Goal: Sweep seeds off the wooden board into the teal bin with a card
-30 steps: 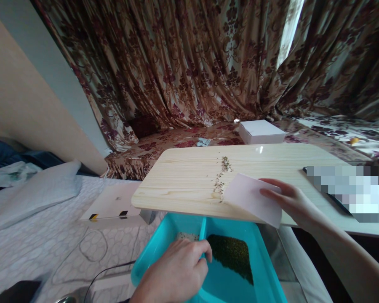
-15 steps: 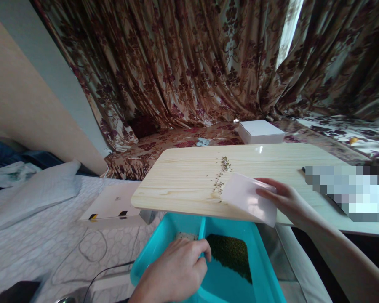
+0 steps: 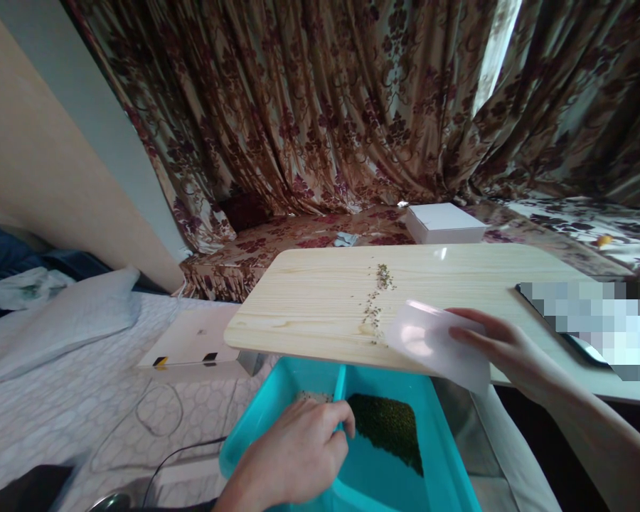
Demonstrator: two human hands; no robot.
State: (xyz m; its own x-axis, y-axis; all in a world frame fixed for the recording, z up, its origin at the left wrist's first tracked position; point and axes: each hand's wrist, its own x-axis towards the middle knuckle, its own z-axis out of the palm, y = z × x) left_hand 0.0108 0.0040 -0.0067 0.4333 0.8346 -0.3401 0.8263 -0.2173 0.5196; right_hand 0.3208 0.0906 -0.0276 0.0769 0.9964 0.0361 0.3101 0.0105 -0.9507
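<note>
My right hand point(image 3: 493, 338) pinches a thin, translucent white plastic sheet point(image 3: 440, 341) by its right side. The sheet is tilted over the front edge of the wooden tabletop point(image 3: 288, 299), just right of a strip of small greenish-brown grains point(image 3: 376, 299). Below that edge is a turquoise divided bin point(image 3: 448, 441). My left hand point(image 3: 304, 444) is closed over its middle divider, fingers curled, with part of the grip hidden. Dark green grains point(image 3: 387, 427) lie heaped in the right compartment. A few pale grains point(image 3: 314, 397) show in the left one, partly behind my hand.
A blurred-out device point(image 3: 592, 323) lies on the tabletop's right side. Behind the table is a white box point(image 3: 445, 220). Left of the bin are a flat white carton point(image 3: 192, 341), a pillow point(image 3: 80, 320) and loose cables point(image 3: 160, 412) on the bed.
My right hand has drawn the plastic sheet a little to the right and down, away from the grains on the tabletop. My left hand stays at the bin's divider.
</note>
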